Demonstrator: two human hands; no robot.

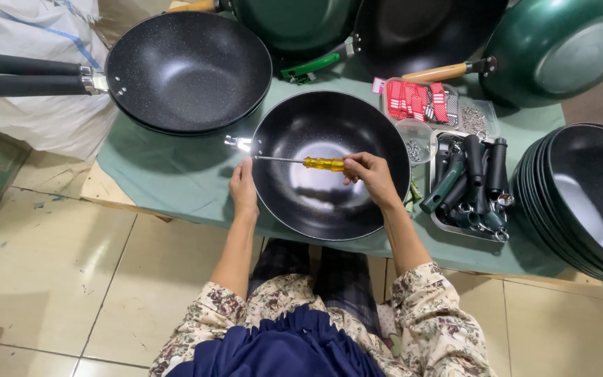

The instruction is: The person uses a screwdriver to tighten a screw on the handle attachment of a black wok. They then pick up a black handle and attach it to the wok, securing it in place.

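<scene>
Green-clothed table on cream tiles, red-striped packets far right, left hand gripping pan rim, right hand grasping yellow screwdriver

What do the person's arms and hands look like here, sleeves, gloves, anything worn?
Both hands are bare: left hand and right hand show no gloves, and I see no rings or watch. Forearms are uncovered. Pale floral-print sleeves are pushed up near the elbows, patterned with small reddish and green flowers.
</scene>
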